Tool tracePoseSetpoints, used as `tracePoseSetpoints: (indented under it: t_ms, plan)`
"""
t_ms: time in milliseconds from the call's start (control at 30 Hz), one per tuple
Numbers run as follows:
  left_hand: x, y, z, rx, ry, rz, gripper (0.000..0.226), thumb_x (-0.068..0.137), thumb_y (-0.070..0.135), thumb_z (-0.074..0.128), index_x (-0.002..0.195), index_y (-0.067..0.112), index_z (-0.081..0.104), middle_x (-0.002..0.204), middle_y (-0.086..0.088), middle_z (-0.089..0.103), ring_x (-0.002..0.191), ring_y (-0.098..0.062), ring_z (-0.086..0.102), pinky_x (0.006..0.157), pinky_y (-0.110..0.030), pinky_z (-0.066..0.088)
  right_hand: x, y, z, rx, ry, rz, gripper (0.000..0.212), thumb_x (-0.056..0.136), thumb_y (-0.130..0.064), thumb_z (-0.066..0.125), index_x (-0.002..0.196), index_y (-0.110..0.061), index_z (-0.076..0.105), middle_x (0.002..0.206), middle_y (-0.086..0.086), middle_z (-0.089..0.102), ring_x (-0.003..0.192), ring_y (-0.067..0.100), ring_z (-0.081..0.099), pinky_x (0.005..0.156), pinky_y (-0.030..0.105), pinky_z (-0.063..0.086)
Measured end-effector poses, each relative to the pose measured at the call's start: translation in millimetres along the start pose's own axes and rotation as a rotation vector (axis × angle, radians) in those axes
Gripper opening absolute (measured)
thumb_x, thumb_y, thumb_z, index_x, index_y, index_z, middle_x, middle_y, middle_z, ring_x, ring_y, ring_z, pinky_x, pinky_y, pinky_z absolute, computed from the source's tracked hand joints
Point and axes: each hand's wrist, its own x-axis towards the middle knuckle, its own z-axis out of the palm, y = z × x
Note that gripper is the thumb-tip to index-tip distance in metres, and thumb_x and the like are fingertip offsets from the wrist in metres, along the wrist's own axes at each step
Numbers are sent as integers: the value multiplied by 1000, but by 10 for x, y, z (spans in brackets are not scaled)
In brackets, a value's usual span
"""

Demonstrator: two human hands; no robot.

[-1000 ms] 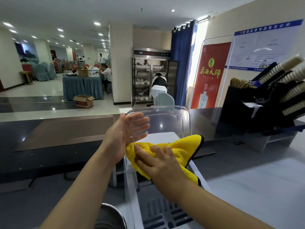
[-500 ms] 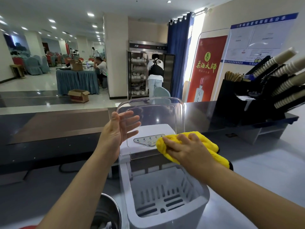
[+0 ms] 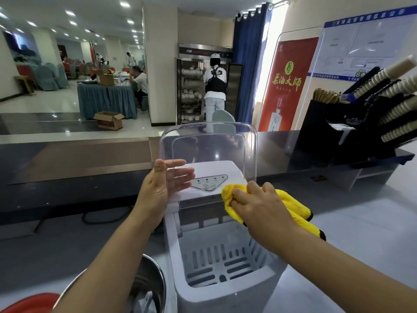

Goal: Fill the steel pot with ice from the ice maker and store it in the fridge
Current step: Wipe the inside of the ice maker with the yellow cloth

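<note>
A white ice maker point(image 3: 228, 288) stands on the counter in front of me, its clear lid point(image 3: 209, 150) raised upright. Its slotted basket point(image 3: 216, 265) looks empty. My left hand point(image 3: 162, 188) is flat against the lid's left edge with straight fingers. My right hand point(image 3: 259, 206) presses a bunched yellow cloth point(image 3: 295, 211) against the lower right part of the lid, over the white control panel point(image 3: 209, 184). The steel pot point(image 3: 146, 283) stands at the bottom left, partly hidden by my left arm, with some ice in it.
A red object point(image 3: 29, 303) shows at the bottom left corner. A black rack of paper cups point(image 3: 372, 123) stands on the raised dark ledge at the right. A cable point(image 3: 101, 218) lies behind the ice maker. A person stands at a dish cabinet point(image 3: 194, 86) beyond.
My right hand has carried the yellow cloth from the lid's left side to its lower right. My view has tilted down, showing more of the basket and the pot. The left hand stays on the lid.
</note>
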Motion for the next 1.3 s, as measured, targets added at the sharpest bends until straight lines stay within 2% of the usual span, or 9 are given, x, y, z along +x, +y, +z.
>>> tracePoseSetpoints:
  t_ms: [167, 433, 567, 733, 833, 933, 1033, 1167, 1300]
  plan:
    - [20, -37, -49, 12, -29, -5, 63, 90, 53, 21, 116, 7, 57, 109, -15, 70, 105, -29, 66, 86, -34, 55, 111, -205, -18, 86, 43, -57, 41, 49, -13, 79, 88, -21, 69, 93, -2, 63, 80, 26, 55, 62, 39, 42]
    - [29, 1, -125, -17, -120, -52, 67, 92, 50, 21, 127, 1, 49, 119, -20, 64, 112, -30, 62, 93, -36, 52, 342, -548, -107, 366, 150, -105, 59, 45, -7, 79, 98, -29, 68, 111, -11, 63, 81, 25, 56, 59, 35, 40]
    - [40, 18, -178, -30, -176, -89, 64, 95, 46, 17, 131, 1, 46, 123, -18, 62, 116, -28, 60, 97, -34, 50, 348, -480, -84, 572, 171, -129, 72, 44, 3, 76, 110, -26, 68, 120, -9, 65, 85, 29, 57, 61, 39, 44]
    - [58, 13, -220, -36, -194, -112, 61, 100, 42, 12, 132, 3, 46, 124, -17, 62, 117, -27, 59, 96, -32, 50, 408, -440, -180, 827, 115, -122, 69, 55, 10, 68, 115, -24, 68, 121, -10, 65, 90, 25, 51, 68, 48, 48]
    - [67, 12, -211, -86, -190, -135, 61, 97, 44, 15, 130, 4, 48, 124, -19, 62, 117, -28, 59, 92, -29, 51, 453, -431, -287, 998, 18, -153, 63, 65, 8, 64, 118, -26, 68, 124, -13, 63, 94, 18, 47, 80, 45, 45]
    - [60, 22, -212, -76, -199, -129, 61, 97, 44, 15, 129, 4, 48, 124, -20, 61, 117, -28, 59, 94, -31, 50, 528, -591, -293, 919, -196, -238, 63, 76, 3, 63, 128, -33, 59, 136, -19, 53, 102, 14, 40, 90, 42, 40]
    - [49, 21, -223, -49, -202, -119, 61, 99, 42, 13, 131, 3, 46, 126, -20, 60, 118, -28, 59, 98, -33, 48, 590, -647, -241, 921, -341, -260, 67, 79, 3, 60, 132, -38, 54, 142, -24, 44, 101, 15, 37, 92, 42, 40]
    - [51, 40, -208, -36, -200, -133, 60, 101, 40, 9, 131, 3, 46, 125, -20, 60, 117, -27, 59, 94, -30, 50, 577, -557, -289, 966, -501, -331, 67, 82, 8, 53, 133, -36, 54, 143, -26, 42, 92, 6, 33, 85, 23, 34]
    - [40, 50, -178, -41, -183, -139, 60, 102, 39, 9, 132, 1, 45, 124, -20, 60, 114, -26, 61, 87, -25, 52, 461, -509, -331, 1101, -559, -428, 61, 80, 14, 54, 129, -22, 60, 141, -14, 49, 93, -26, 31, 84, 2, 27]
